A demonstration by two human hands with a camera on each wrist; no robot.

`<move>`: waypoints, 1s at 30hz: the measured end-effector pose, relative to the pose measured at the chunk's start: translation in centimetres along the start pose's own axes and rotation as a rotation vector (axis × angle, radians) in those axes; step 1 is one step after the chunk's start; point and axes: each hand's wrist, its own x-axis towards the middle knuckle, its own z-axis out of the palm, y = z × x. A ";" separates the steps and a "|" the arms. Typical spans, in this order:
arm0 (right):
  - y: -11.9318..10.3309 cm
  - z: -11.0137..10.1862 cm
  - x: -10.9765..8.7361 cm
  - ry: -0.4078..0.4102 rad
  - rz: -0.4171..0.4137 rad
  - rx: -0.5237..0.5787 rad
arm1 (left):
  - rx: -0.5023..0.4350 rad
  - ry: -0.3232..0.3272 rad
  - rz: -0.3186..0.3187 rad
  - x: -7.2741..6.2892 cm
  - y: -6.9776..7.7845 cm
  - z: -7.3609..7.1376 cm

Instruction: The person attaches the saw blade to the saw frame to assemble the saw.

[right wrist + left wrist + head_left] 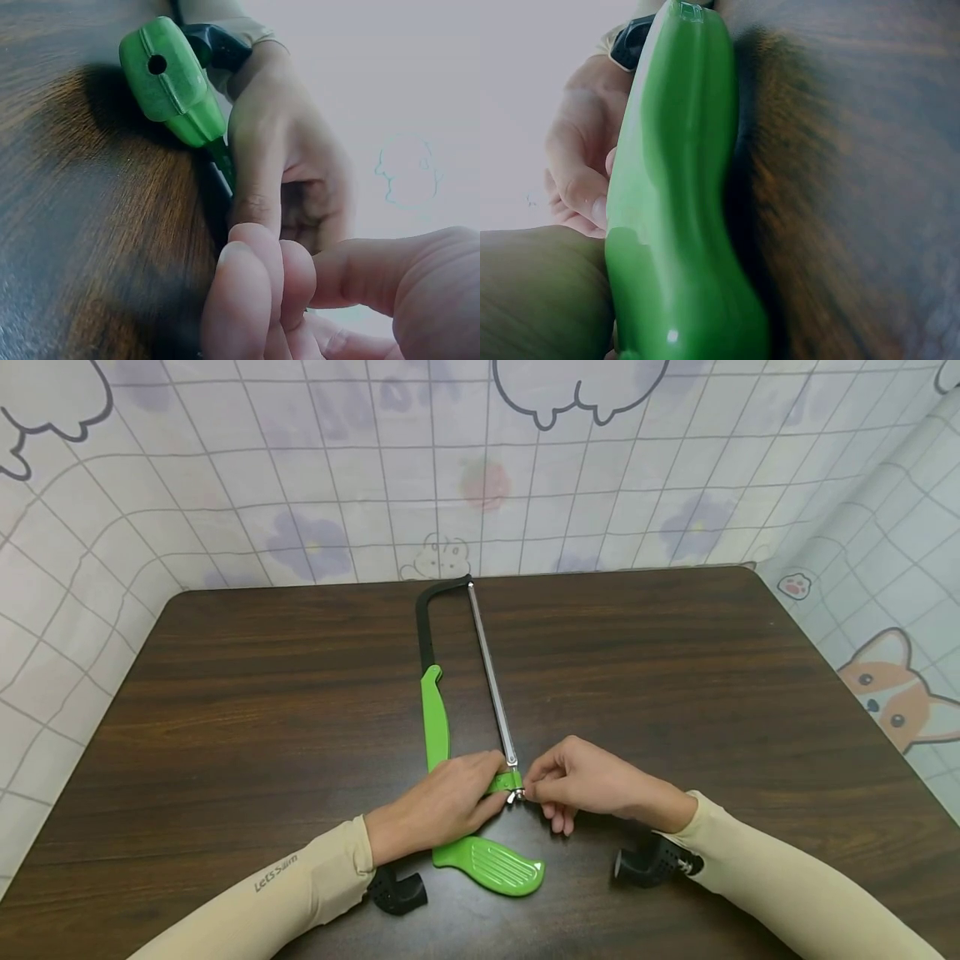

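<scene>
A hacksaw lies on the table with its black frame [424, 627] pointing away and its silver blade [491, 672] on the right. My left hand [446, 802] holds the green part of the frame, fingers curled over the blade's near mount [504, 782]. At that mount's end sits a small metal wing nut [514, 795], pinched by the fingertips of my right hand [592, 781]. The green handle [498, 867] extends toward me below the left hand. It fills the left wrist view, and its butt end [161, 71] shows in the right wrist view, where the nut is hidden behind fingers.
The dark wood table [247, 693] carries the saw. A pale grid-patterned cloth [360, 468] hangs behind the table and along its sides. Black wrist cameras, the left one [399, 893] and the right one [654, 862], sit under the forearms near the tabletop.
</scene>
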 end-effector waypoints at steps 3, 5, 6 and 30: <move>0.0 -0.1 0.0 -0.006 0.010 0.021 | 0.002 0.000 -0.001 0.0 0.0 0.0; 0.1 -0.1 0.0 -0.011 0.013 0.030 | 0.002 -0.001 -0.003 0.0 0.0 0.0; 0.1 -0.2 0.0 -0.014 0.013 0.033 | 0.001 -0.002 -0.004 0.0 0.0 0.0; 0.2 -0.1 0.1 -0.044 0.015 0.049 | -0.010 -0.005 -0.010 0.1 0.0 -0.1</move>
